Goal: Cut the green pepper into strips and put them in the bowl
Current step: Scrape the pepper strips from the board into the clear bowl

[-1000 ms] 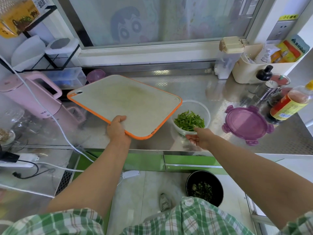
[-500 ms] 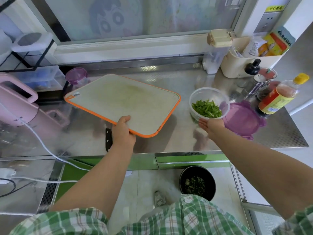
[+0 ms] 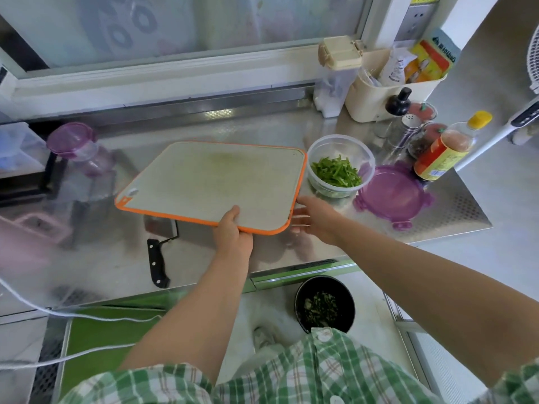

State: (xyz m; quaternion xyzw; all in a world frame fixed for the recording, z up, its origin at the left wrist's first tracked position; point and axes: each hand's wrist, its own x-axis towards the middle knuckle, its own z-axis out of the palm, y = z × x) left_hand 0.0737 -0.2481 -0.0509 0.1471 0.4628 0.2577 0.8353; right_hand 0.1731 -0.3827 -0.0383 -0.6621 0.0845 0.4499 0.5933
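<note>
Here we gripped the near edge of the white, orange-rimmed plastic cutting board with our left hand, thumb on top, holding it above the steel counter. Our right hand, fingers spread and holding nothing, reached to the board's near right corner. Just right of the board stood the clear round plastic bowl holding the green pepper strips. A black-handled knife lay partly under the board.
</note>
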